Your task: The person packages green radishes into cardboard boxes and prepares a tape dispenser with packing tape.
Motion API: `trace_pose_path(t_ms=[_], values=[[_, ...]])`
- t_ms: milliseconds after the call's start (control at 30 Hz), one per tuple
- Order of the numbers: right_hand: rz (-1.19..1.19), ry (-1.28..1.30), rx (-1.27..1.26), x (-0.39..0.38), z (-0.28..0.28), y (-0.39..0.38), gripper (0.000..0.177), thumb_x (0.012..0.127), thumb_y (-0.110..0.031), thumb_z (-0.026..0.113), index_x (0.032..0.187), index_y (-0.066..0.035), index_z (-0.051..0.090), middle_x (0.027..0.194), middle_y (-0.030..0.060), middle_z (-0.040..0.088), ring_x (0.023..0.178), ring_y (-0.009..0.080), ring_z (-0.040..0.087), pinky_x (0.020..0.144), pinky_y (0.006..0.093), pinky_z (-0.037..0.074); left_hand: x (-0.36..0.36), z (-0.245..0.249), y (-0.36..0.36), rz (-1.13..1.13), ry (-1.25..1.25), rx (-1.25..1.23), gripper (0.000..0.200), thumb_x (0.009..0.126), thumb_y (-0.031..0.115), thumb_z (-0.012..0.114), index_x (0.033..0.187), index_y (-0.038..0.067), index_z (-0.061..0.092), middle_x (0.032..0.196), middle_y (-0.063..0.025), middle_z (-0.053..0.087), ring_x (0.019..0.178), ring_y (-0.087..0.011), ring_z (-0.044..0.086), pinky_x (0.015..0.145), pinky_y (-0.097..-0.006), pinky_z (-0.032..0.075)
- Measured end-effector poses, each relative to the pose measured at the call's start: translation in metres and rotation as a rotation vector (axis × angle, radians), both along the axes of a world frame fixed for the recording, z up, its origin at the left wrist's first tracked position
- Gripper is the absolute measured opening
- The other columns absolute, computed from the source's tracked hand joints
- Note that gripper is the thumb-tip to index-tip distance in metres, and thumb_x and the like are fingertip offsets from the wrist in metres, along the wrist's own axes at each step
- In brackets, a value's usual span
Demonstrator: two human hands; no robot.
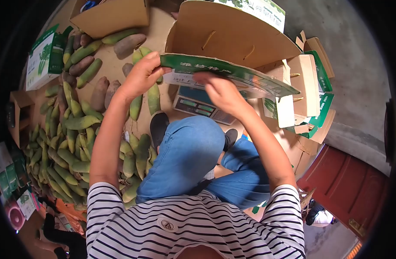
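The striped shirt (198, 226) is nearest, at six o'clock. Toward twelve, this person's left hand (142, 73) has its fingers clamped on the corner of the green flap (206, 64) of a cardboard box (232, 30) at one o'clock; the right hand (224, 94) meets the flap's face, grip unclear to me. Long green vegetables (68, 146) heap at nine.

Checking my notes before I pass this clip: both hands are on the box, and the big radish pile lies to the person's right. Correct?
Not quite: the head view shows the radish pile to the person's left. The left hand and right hand are indeed on the box.
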State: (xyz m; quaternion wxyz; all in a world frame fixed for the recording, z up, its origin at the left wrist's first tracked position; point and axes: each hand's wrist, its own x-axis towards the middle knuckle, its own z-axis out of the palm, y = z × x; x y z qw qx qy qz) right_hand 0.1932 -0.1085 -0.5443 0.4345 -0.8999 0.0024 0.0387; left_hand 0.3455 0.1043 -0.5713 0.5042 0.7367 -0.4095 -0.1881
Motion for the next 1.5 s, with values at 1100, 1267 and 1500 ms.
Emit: trace_pose_path(t_ms=[1100, 1267, 1500], values=[[-0.15, -0.003, -0.888, -0.006, 0.081, -0.087, 0.051, 0.067, -0.032, 0.081, 0.095, -0.002, 0.05, 0.088, 0.0153, 0.062, 0.087, 0.0362, 0.06, 0.074, 0.0446, 0.048, -0.013, -0.002, -0.009, 0.093, -0.233, 0.09, 0.024, 0.085, 0.016, 0.063, 0.105, 0.004, 0.055, 0.091, -0.0166, 0.049, 0.086, -0.0368, 0.053, 0.074, -0.0429, 0.044], [-0.224, 0.01, -0.705, -0.021, 0.072, -0.111, 0.057, 0.069, -0.038, 0.08, 0.105, -0.003, 0.053, 0.099, 0.0153, 0.063, 0.095, 0.0328, 0.06, 0.082, 0.0426, 0.047, -0.035, 0.022, -0.017, 0.446, -0.272, 0.188, 0.044, 0.081, 0.019, 0.07, 0.121, 0.01, 0.055, 0.108, -0.0138, 0.054, 0.103, -0.0339, 0.054, 0.087, -0.0438, 0.045], [-0.1, -0.444, -0.918, -0.018, 0.054, -0.103, 0.075, 0.071, -0.035, 0.077, 0.13, -0.002, 0.045, 0.131, 0.0162, 0.05, 0.121, 0.0326, 0.048, 0.103, 0.0427, 0.038, -0.04, 0.008, -0.052, 0.15, -0.91, 0.235, 0.066, 0.076, 0.028, 0.073, 0.136, 0.019, 0.048, 0.144, -0.0072, 0.041, 0.134, -0.0247, 0.037, 0.109, -0.0478, 0.029]])
